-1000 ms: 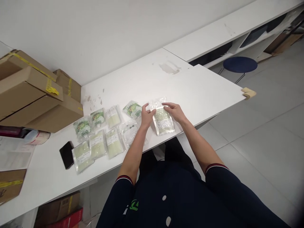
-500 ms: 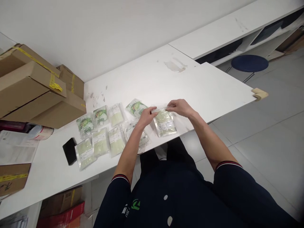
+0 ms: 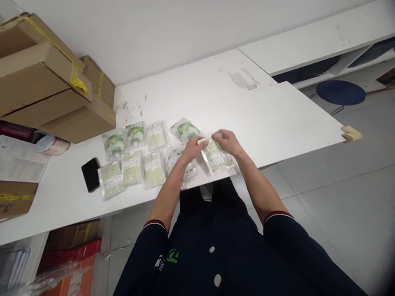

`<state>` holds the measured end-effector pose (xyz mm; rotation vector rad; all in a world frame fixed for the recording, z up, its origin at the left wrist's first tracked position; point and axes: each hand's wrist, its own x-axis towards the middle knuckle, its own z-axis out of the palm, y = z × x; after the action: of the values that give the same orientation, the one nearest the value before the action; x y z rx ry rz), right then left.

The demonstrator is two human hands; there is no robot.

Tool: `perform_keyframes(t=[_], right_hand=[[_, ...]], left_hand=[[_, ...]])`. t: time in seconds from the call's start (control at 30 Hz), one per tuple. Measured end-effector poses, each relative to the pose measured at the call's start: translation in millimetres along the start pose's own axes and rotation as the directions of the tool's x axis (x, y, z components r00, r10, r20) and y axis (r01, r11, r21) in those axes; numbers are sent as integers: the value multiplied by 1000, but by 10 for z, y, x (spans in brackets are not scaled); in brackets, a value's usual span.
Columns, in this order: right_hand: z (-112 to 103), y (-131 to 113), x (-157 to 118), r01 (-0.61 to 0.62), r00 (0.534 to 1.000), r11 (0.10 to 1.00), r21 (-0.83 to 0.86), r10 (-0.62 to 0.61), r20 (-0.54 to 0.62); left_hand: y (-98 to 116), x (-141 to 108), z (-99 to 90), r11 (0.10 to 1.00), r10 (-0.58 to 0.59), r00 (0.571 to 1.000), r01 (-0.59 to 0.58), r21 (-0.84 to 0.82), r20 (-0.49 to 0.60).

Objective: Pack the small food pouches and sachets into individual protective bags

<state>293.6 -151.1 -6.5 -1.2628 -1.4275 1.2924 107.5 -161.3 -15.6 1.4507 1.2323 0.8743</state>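
Both hands grip the upper edge of a pale green pouch (image 3: 217, 159) in clear wrapping, near the front edge of the white table. My left hand (image 3: 191, 149) pinches its top left corner. On the top right part, my right hand (image 3: 227, 142) has its fingers closed over the wrapping. The pouch is tilted, its lower end close to the tabletop. Just left of it lie a wrapped pouch (image 3: 190, 172), partly behind my left forearm, and a green printed pouch (image 3: 185, 129) farther back.
Several more pouches lie in two rows to the left, among them one front pouch (image 3: 111, 181). Beside them is a black phone (image 3: 90, 174). Cardboard boxes (image 3: 61, 98) are stacked at the far left. A blue stool (image 3: 340, 91) stands beyond the table's right end.
My right hand has come closer to my left, and the pouch has gone from lying flat to tilted, its top edge raised. The camera view has shifted slightly.
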Motion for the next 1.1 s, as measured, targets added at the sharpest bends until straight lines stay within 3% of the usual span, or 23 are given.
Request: perform_keyframes(t=[0.2,0.33,0.47,0.57,0.67,0.77,0.83,0.97,1.1], right_hand=[[252,56,35,8,999,995,-103,-12,-46],[175,-36,119,-63,992,990,-129,76,104],[161,-122,252,-214,949,969,-122,236,210],[235,-191,363,-270,932,962,30,254,260],[256,-331,479,-251,939,958,136,207,276],[191,-528,632,-136,966,977,164,94,242],[152,-636,772,-47,980,989,142,19,196],[204,-650,1125,79,997,987,-138,-80,0],[340,-461,1422,34,994,939,-341,-68,-89]], left_hand=[[-66,-141,-84,999,-38,992,34,-32,-122],[-98,-153,-154,993,-10,979,-14,-114,-203],[-63,-183,-211,996,-15,975,-4,-84,-222],[17,-214,-372,998,16,974,-3,59,-225],[90,-168,-670,970,-113,926,182,164,-360],[115,28,-966,890,-327,850,424,169,-413],[106,225,-1090,808,-351,839,496,319,-416],[57,581,-1161,644,-276,867,487,590,-415],[17,685,-1181,666,-227,897,428,612,-380]])
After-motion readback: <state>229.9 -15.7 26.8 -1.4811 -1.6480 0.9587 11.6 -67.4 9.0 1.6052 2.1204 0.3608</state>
